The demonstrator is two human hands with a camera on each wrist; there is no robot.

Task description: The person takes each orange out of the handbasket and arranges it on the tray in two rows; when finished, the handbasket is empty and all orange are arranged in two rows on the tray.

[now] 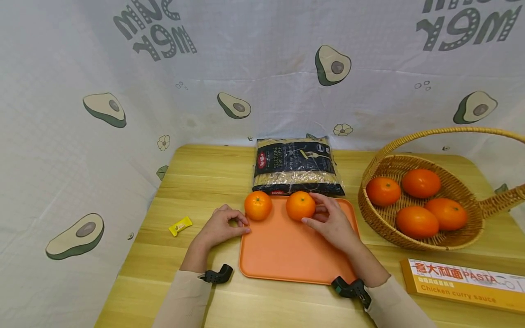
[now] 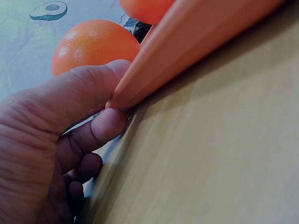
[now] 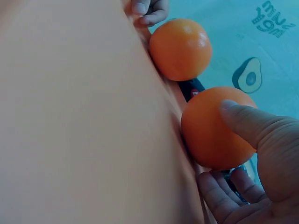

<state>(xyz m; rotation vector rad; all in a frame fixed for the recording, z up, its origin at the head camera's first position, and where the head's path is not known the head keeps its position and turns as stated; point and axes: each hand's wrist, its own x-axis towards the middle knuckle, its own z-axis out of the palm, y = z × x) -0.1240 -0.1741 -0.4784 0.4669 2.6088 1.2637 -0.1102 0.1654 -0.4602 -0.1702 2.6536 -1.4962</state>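
Note:
An orange-coloured tray (image 1: 293,253) lies on the table with two oranges along its far edge. My left hand (image 1: 220,226) pinches the tray's left rim between thumb and forefinger; the left wrist view shows the thumb (image 2: 93,79) on top, the other fingers curled below. Just beyond these fingers sits the left orange (image 1: 258,206). My right hand (image 1: 334,223) holds the right orange (image 1: 301,206) from its right side. In the right wrist view the thumb (image 3: 247,121) presses on that orange, and the fingers (image 3: 219,196) curve beneath it.
A bag of Barilla pasta (image 1: 295,166) lies right behind the tray. To the right stands a wicker basket (image 1: 383,228) with a tall handle and several orange-red fruits (image 1: 417,222). A pasta box (image 1: 467,282) is at front right. A small yellow packet (image 1: 180,226) lies at left.

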